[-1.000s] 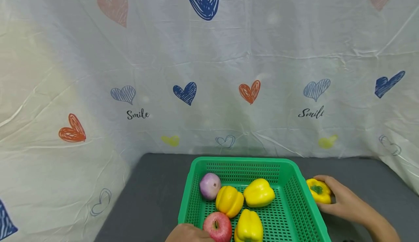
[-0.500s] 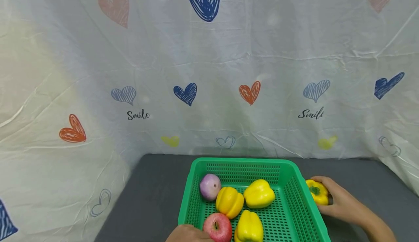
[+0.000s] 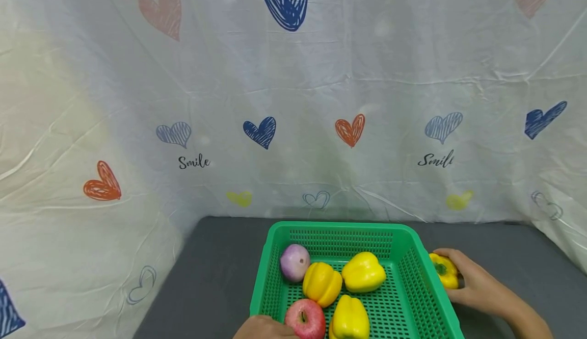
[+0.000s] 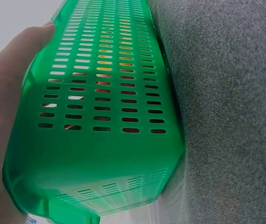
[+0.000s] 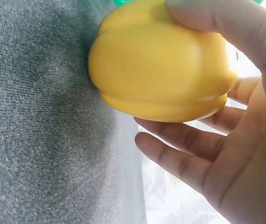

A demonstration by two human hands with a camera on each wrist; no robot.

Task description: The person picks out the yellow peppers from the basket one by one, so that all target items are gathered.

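Now right fingers (image 5: 177,160) grip the pepper (image 5: 156,63) slightly further left; basket (image 3: 341,225) unmoved.

A yellow pepper (image 3: 444,271) is just beside the green basket (image 3: 341,225).

On my feed, the right grip (image 5: 240,142) is a bare hand with creased, tapering fingers (image 5: 175,161) and a lined palm (image 5: 249,175). I see its forearm (image 3: 520,309) bare too, and the left grip (image 4: 3,93) bare, with one rounded digit (image 4: 34,39).
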